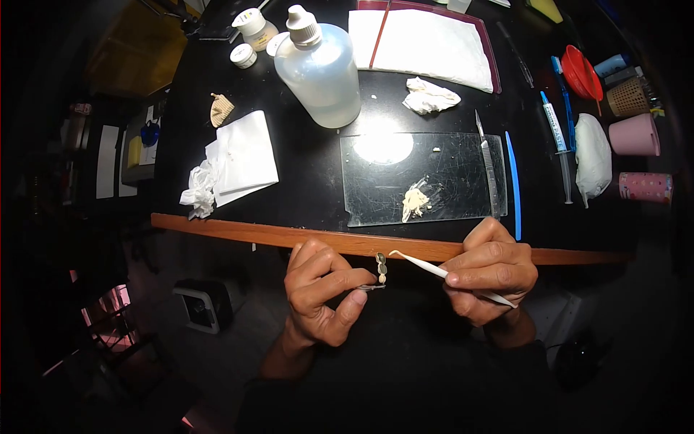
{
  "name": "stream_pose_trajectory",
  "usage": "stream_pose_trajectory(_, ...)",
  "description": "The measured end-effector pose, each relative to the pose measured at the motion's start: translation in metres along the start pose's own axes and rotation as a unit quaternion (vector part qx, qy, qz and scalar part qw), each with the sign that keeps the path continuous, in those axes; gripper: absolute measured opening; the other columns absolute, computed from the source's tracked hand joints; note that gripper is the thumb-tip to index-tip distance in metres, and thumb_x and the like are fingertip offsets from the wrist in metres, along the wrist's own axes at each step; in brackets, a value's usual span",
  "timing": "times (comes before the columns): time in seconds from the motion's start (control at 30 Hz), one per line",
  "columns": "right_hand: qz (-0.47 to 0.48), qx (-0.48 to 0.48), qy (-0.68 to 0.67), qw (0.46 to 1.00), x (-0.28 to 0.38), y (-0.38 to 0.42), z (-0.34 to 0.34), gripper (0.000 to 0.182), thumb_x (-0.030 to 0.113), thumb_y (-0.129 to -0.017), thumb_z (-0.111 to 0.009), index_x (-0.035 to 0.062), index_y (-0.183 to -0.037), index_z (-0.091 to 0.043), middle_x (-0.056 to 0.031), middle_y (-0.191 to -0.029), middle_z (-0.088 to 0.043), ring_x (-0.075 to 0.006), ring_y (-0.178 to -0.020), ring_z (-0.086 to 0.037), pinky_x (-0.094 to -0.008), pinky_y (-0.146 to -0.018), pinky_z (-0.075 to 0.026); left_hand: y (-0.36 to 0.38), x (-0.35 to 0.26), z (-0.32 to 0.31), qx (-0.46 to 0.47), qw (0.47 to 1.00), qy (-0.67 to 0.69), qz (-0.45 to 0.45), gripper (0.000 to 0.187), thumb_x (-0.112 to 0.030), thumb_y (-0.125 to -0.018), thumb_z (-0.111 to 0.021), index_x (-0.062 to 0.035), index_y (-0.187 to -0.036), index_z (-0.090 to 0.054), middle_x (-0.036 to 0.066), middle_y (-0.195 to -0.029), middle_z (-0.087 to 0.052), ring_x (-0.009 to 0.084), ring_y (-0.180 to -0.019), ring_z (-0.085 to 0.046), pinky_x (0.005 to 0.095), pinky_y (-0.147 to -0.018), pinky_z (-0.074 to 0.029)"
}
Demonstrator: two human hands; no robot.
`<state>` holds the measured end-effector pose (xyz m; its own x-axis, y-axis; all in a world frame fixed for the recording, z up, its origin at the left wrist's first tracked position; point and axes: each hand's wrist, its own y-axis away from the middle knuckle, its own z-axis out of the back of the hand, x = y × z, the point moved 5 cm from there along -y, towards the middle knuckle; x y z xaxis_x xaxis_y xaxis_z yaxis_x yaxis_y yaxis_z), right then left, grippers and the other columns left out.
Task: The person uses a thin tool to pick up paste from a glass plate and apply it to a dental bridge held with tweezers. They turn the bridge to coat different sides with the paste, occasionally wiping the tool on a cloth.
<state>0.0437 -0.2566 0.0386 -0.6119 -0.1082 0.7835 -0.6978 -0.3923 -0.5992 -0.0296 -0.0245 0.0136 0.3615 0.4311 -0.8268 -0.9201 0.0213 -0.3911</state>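
Just past the table's front edge, my left hand (324, 291) is closed on a thin metal holder (373, 287) whose exact kind is partly hidden by the fingers. A small dental bridge (382, 267), with grey and cream tooth-shaped units, stands up at the holder's end. My right hand (493, 274) pinches a slim white hand tool (424, 265) like a pen. Its bent, cream-coloured tip points toward the bridge, with a small gap between. Beyond the hands, a glass slab (376, 189) carries a smear of cream paste (415, 202).
A scalpel (487, 163) and a blue strip (513, 184) lie right of the paste. Farther off are a large translucent bottle (322, 76), folded white paper (246, 153), crumpled tissue (431, 96) and a firing paste syringe (555, 130). A wooden edge (289, 236) borders the table.
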Motion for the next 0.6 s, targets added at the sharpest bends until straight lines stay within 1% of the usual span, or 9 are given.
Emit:
stream_pose_trajectory(0.1, 0.011, 0.018, -0.024, 0.999, -0.002, -0.003, -0.004, 0.023, 0.004, -0.074, -0.085, 0.0088, -0.096, -0.085, -0.0030, -0.087, -0.082, -0.0123, -0.070, -0.057, -0.0263, -0.060, -0.043, 0.005, 0.005, 0.003, -0.013, 0.999, 0.048, 0.012, 0.024, -0.027, -0.079, -0.072, -0.0055, -0.084, -0.081, 0.001, -0.065, -0.055, 0.0195, -0.068, -0.045, 0.0378, -0.070, -0.035)
stream_pose_trajectory(0.2, 0.020, 0.024, -0.034, 0.999, -0.005, -0.003, -0.008, 0.021, 0.007, -0.075, -0.086, 0.0089, -0.096, -0.086, -0.0028, -0.086, -0.082, -0.0123, -0.070, -0.056, -0.0271, -0.061, -0.042, 0.005, 0.006, 0.003, -0.021, 0.998, 0.062, 0.008, 0.025, -0.027, -0.079, -0.071, -0.0047, -0.085, -0.082, 0.001, -0.065, -0.056, 0.0193, -0.068, -0.046, 0.0374, -0.070, -0.036)
stream_pose_trajectory(0.33, 0.028, 0.028, -0.044, 0.998, -0.008, -0.004, -0.008, 0.021, 0.008, -0.075, -0.087, 0.0088, -0.096, -0.087, -0.0028, -0.087, -0.083, -0.0125, -0.069, -0.054, -0.0278, -0.061, -0.041, 0.006, 0.006, 0.004, -0.017, 0.998, 0.060, 0.011, 0.027, -0.028, -0.079, -0.071, -0.0043, -0.085, -0.082, 0.002, -0.066, -0.057, 0.0194, -0.069, -0.046, 0.0376, -0.071, -0.036)
stream_pose_trajectory(0.43, 0.030, 0.025, -0.034, 0.999, -0.011, 0.001, -0.008, 0.016, 0.014, -0.078, -0.087, 0.0126, -0.094, -0.085, -0.0001, -0.087, -0.083, -0.0106, -0.069, -0.049, -0.0272, -0.062, -0.036, 0.007, 0.007, 0.004, -0.018, 0.998, 0.063, 0.011, 0.028, -0.029, -0.079, -0.071, -0.0041, -0.085, -0.082, 0.001, -0.065, -0.057, 0.0193, -0.068, -0.046, 0.0376, -0.071, -0.036)
stream_pose_trajectory(0.6, 0.029, 0.031, -0.033, 0.999, -0.010, 0.001, -0.008, 0.014, 0.015, -0.079, -0.087, 0.0128, -0.093, -0.086, 0.0003, -0.087, -0.083, -0.0103, -0.070, -0.049, -0.0272, -0.062, -0.036, 0.006, 0.006, 0.004, -0.019, 0.998, 0.066, 0.014, 0.029, -0.030, -0.079, -0.070, -0.0041, -0.085, -0.082, 0.001, -0.065, -0.057, 0.0190, -0.068, -0.046, 0.0376, -0.071, -0.036)
